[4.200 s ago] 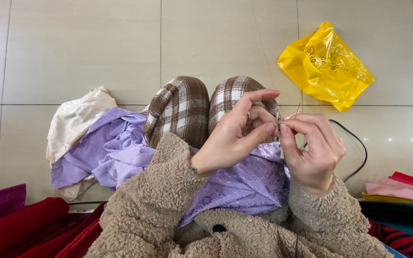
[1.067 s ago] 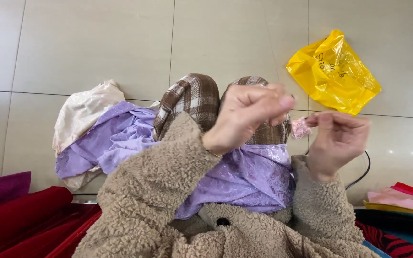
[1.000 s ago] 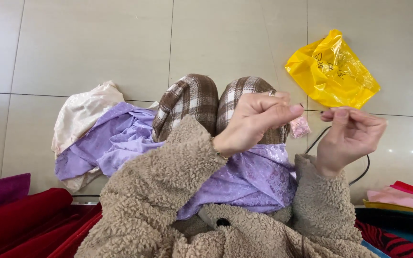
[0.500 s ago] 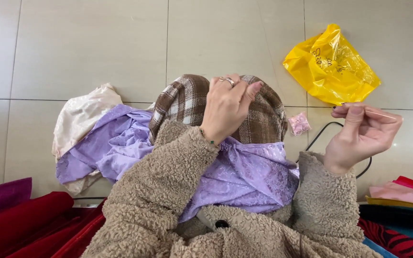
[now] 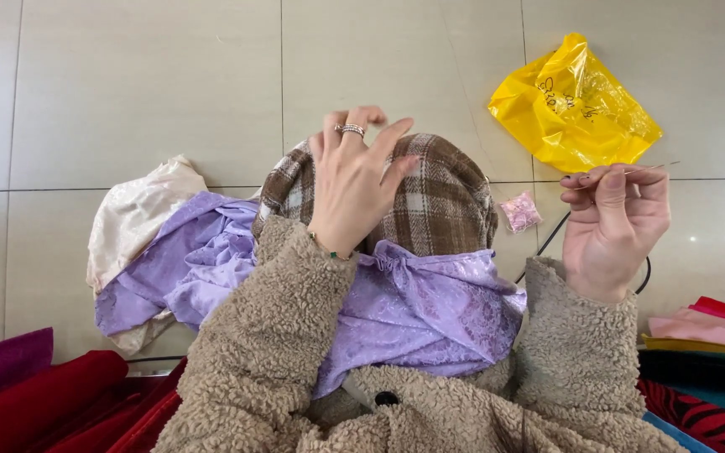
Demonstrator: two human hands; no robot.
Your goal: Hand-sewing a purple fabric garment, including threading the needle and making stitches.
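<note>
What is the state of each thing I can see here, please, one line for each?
left hand: raised, fingers spread, holds nothing.
right hand: pinches a thin needle.
purple cloth: draped over the lap, rumpled.
yellow plastic bag: crumpled on the floor.
small pink packet: lying on the floor.
cream cloth: bunched, partly under purple fabric.

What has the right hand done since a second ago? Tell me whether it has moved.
Yes. The right hand, pinching a needle, has drifted further right, away from the plaid knees and out to just below the yellow bag.
</note>
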